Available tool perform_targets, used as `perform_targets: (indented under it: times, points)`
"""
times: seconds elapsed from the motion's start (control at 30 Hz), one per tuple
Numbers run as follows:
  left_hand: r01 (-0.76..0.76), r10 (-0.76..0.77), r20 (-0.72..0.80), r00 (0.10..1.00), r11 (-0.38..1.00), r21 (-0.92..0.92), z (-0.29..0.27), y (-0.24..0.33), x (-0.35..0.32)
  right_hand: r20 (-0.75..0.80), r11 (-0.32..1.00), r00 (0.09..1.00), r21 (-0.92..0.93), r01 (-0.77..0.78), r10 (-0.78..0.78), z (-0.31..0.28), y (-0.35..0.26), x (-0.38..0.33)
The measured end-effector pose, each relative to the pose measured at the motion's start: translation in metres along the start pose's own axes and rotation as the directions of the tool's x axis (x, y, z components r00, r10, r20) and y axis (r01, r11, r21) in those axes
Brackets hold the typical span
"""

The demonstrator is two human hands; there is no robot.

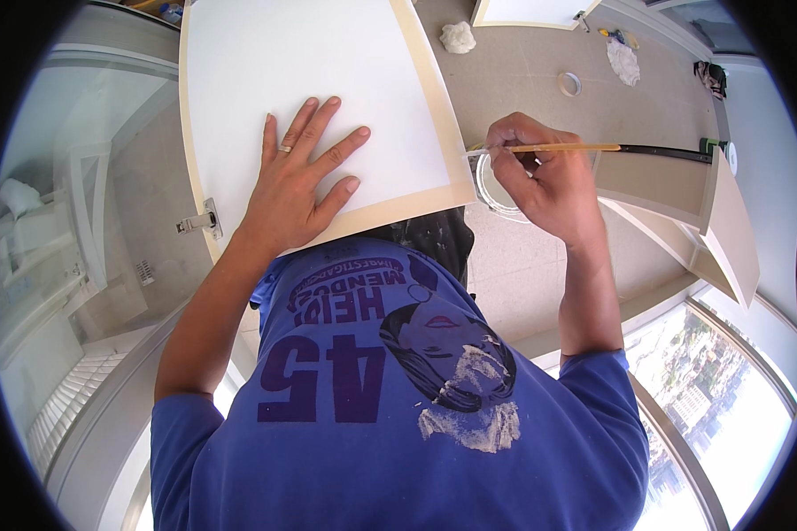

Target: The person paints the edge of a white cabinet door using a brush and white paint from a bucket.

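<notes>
Right hand (545, 181) pinches slim, wooden-handled paintbrush (589, 148) beside white rectangular panel with cream border (363, 66)

The brush's pale tip points at the panel's right edge; I cannot tell whether they touch. Left hand (310, 177) lies flat, fingers spread wide, on the white face. A silver metal hinge (201, 219) sits on the left edge.
</notes>
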State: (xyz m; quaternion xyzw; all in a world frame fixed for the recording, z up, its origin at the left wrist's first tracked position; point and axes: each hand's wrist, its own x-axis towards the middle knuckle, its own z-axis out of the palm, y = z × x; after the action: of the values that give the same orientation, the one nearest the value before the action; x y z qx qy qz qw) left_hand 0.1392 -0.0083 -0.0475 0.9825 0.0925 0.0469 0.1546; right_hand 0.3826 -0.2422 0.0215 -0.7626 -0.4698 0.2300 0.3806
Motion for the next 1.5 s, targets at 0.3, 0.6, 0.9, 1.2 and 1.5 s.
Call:
perform_targets:
  times: [0.3, 0.6, 0.9, 1.2, 1.5]
  points:
    - [0.012, -0.012, 0.0, 1.0, 1.0, -0.014, 0.003, -0.002, -0.001, -0.086, 0.999, 0.996, -0.012, 0.037, -0.037, 0.013, 0.014, 0.017]
    - [0.02, -0.02, 0.0, 1.0, 1.0, 0.004, 0.004, -0.003, -0.002, -0.132, 0.997, 0.989, 0.038, 0.072, -0.066, 0.019, 0.017, 0.015]
    - [0.026, -0.026, -0.012, 1.0, 1.0, 0.003, 0.004, -0.003, -0.003, -0.123, 0.996, 0.989, 0.025, 0.091, -0.087, 0.017, 0.01, 0.016]
    - [0.032, -0.032, -0.024, 0.999, 0.999, -0.009, 0.005, -0.003, -0.004, -0.138, 0.992, 0.983, 0.006, 0.122, -0.121, 0.021, 0.013, 0.02]
    - [0.038, -0.038, -0.029, 0.999, 0.999, -0.018, 0.006, -0.004, -0.005, -0.14, 0.993, 0.984, 0.015, 0.114, -0.11, 0.022, 0.011, 0.022]
